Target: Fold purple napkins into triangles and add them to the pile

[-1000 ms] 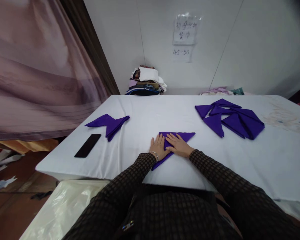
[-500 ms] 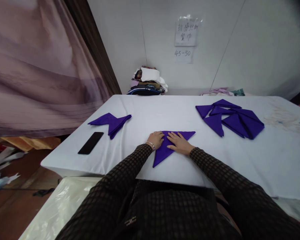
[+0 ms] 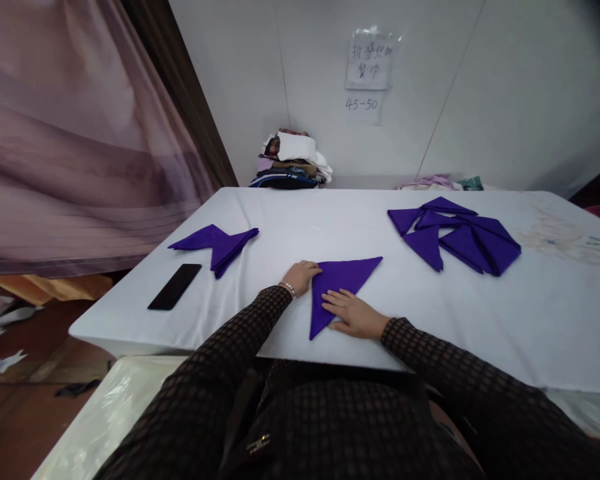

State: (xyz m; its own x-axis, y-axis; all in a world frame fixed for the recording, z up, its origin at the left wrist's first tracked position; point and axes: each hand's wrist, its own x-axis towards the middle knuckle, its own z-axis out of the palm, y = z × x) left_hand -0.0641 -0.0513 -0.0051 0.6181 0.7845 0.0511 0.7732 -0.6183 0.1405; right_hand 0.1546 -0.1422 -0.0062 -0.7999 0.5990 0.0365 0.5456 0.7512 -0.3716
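Note:
A purple cloth napkin, folded into a triangle, lies on the white-covered table in front of me. At its upper left corner, my left hand has its fingers drawn together on the cloth edge. My right hand rests flat on the lower part of the napkin, fingers stretched out toward the left. One point of the triangle reaches to the upper right, another down toward the table's near edge.
Several folded purple napkins lie to the right, and more purple cloth to the left. A black phone-like slab is near the table's left side. Stacked clothes stand behind the table, below handwritten paper signs.
My right hand has slid down over the napkin. My left hand has shifted slightly left to its corner, fingers now drawn together. The napkin has turned a little, and the view has shifted slightly.

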